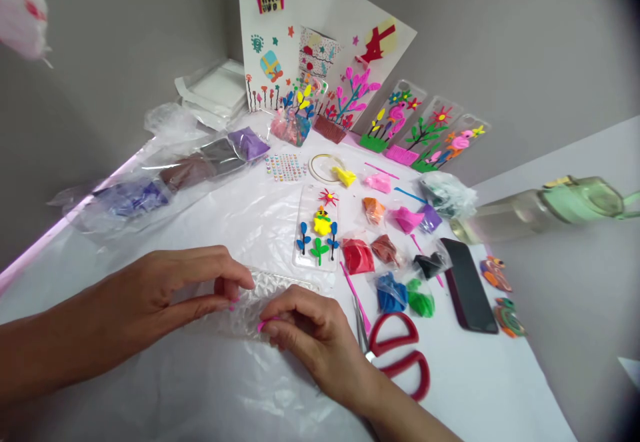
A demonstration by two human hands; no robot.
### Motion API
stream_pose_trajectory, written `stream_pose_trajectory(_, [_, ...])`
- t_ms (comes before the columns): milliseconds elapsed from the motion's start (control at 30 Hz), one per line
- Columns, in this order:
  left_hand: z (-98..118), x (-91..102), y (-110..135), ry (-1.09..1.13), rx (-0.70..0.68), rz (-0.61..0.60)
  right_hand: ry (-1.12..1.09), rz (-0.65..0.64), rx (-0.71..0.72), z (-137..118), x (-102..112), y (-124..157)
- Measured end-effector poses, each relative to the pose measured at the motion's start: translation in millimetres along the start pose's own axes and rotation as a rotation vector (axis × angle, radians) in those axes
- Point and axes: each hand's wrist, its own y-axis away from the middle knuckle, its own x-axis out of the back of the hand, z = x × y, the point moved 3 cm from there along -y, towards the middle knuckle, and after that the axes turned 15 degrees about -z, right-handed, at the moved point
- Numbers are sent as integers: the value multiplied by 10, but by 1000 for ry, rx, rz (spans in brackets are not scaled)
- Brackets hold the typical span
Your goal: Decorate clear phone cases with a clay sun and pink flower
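Note:
My left hand (pixel 185 289) is over the left part of a clear phone case (pixel 280 282), its thumb and curled fingers closed around a tiny pink bit of modelling clay. Over the right part of that case, my right hand (pixel 310 329) pinches a small piece of pink modelling clay (pixel 265 325) between thumb and fingers. The case has a crinkled, shiny look and is partly hidden by both hands. Just beyond it lies another clear case (pixel 309 255) bearing a yellow clay chick (pixel 323 222), blue and green plants and a red sun.
Red-handled scissors (pixel 400 355) and a pink stick (pixel 356 299) lie right of my right hand. Several bagged clays, such as red clay (pixel 358 257), stand beyond, near a black phone (pixel 469 285) and a bottle (pixel 540 212). Decorated cases (pixel 395 119) lean at the back.

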Motion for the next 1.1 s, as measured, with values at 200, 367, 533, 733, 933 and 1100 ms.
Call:
stream_pose_trajectory(200, [-93, 42, -71, -158, -76, 40, -12, -7, 0, 7, -12, 4])
stream_pose_trajectory(367, [-131, 119, -31, -159, -37, 58, -18, -6, 12, 4, 1, 6])
stream_pose_trajectory(533, [-31, 85, -17, -99, 1, 42, -17, 1, 29, -13, 3, 4])
stream_pose_trajectory(733, [247, -275, -114, -156, -206, -21, -346, 90, -23, -20, -28, -14])
stream_pose_trajectory(933, [318, -428, -173, -304, -232, 47, -374, 115, -14, -17, -44, -47])
stream_pose_trajectory(1100, [336, -400, -187, -370, -227, 98, -347, 137, -31, 16, -54, -44])
